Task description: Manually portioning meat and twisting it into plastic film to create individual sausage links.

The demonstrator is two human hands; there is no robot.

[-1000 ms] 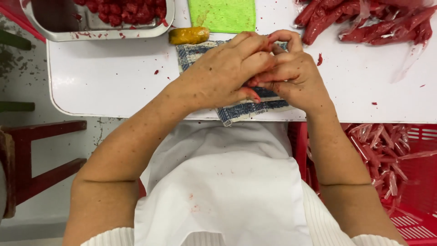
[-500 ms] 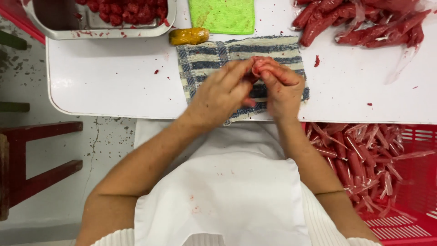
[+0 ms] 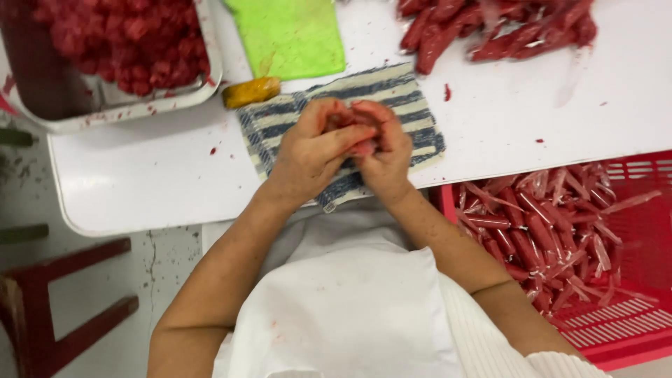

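My left hand [image 3: 311,150] and my right hand [image 3: 383,148] are pressed together over a blue-and-white striped cloth [image 3: 413,112] on the white table [image 3: 140,175]. Both close around one small red sausage-like piece [image 3: 364,145], mostly hidden by my fingers. A pile of similar red pieces [image 3: 490,31] lies at the far right of the table. A metal tray [image 3: 115,105] with red chunks [image 3: 119,38] stands at the far left.
A green cloth [image 3: 294,35] lies beyond the striped cloth, with a small yellow lump [image 3: 252,91] beside it. A red plastic crate [image 3: 630,322] with several wrapped red pieces [image 3: 539,231] sits below the table's right edge. A dark red stool [image 3: 63,315] stands lower left.
The camera has shifted, so the table and the crate show larger. My hands stay together over the striped cloth, working the red piece, now closed more tightly around it.
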